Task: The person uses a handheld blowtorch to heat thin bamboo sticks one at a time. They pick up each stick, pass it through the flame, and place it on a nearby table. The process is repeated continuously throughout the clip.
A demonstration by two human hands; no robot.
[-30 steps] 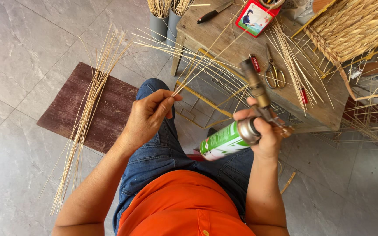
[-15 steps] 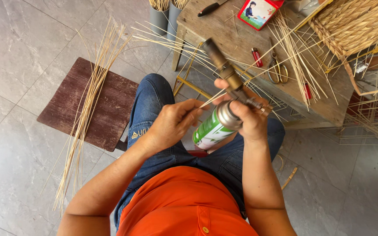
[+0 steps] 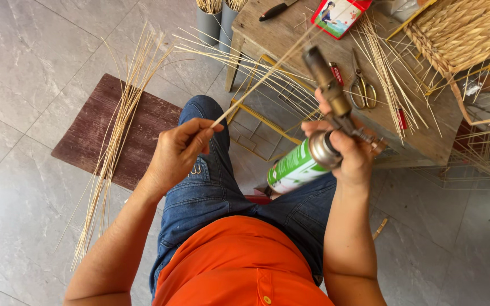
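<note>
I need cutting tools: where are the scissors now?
In the head view, the scissors lie on the wooden table, upper right, just beyond the torch nozzle.

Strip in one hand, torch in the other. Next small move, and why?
Probably bring the thin strip across the brass nozzle. The left hand pinches the strip's near end; the right hand grips the gas torch, nozzle aimed up toward the table. The strip passes just left of the nozzle tip.

Left hand point(image 3: 178, 153) pinched; right hand point(image 3: 347, 153) fisted, both raised.
</note>
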